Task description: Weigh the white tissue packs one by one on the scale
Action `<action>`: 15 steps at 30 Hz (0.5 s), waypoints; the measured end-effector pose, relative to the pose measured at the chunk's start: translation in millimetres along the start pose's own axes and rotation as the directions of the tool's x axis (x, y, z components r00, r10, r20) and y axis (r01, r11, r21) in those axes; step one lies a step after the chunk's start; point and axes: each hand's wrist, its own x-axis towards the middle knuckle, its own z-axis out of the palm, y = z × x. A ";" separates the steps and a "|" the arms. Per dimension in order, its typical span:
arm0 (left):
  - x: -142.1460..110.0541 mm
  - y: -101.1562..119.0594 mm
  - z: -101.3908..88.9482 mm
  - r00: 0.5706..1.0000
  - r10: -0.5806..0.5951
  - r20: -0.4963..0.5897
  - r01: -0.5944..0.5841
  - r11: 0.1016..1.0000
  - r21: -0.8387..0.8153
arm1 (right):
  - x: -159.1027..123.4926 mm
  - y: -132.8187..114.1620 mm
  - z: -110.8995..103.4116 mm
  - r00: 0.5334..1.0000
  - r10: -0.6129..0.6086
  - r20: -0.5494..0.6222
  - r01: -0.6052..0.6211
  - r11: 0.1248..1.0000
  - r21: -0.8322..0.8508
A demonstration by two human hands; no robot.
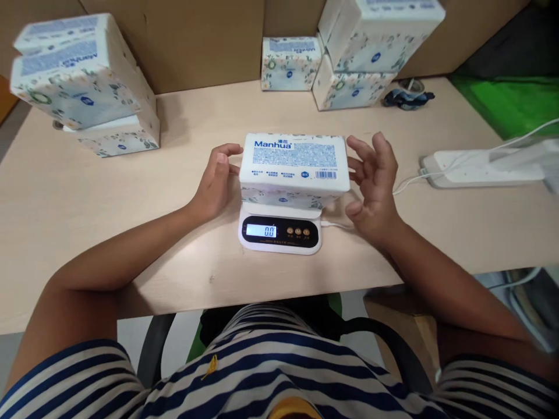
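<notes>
A white tissue pack (294, 166) labelled Manhua lies on a small white kitchen scale (279, 233) at the middle of the table. The scale's lit display reads 0.0. My left hand (216, 183) rests at the pack's left end, fingertips touching its top edge, fingers apart. My right hand (374, 180) hovers just off the pack's right end with its fingers spread and curled, not gripping.
Stacked tissue packs stand at the back left (82, 81) and back centre-right (349, 52) against cardboard boxes (196, 35). A white power strip (480, 169) with cables lies at the right. A dark small object (408, 98) sits behind it. The beige table (87, 203) edge is near me.
</notes>
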 end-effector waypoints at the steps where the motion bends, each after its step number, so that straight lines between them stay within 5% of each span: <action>1: -0.1 -2.1 1.2 1.000 -0.019 -0.013 0.019 1.000 -0.018 | 2.7 -0.3 -1.5 1.000 0.002 0.026 -0.002 1.000 -0.005; 6: 2.1 -4.5 10.3 0.976 -0.145 -0.166 0.142 0.989 -0.029 | 24.4 5.3 1.8 0.989 -0.032 0.146 0.037 0.999 -0.031; 9: 4.1 -0.5 13.0 0.949 -0.213 -0.234 0.200 0.977 -0.079 | 44.5 0.1 13.2 0.988 -0.097 0.122 0.108 0.991 -0.084; 15: 4.8 4.7 10.6 0.901 -0.322 -0.292 0.300 0.947 -0.118 | 119.1 -60.9 32.7 0.954 -0.300 0.023 0.301 0.949 -0.093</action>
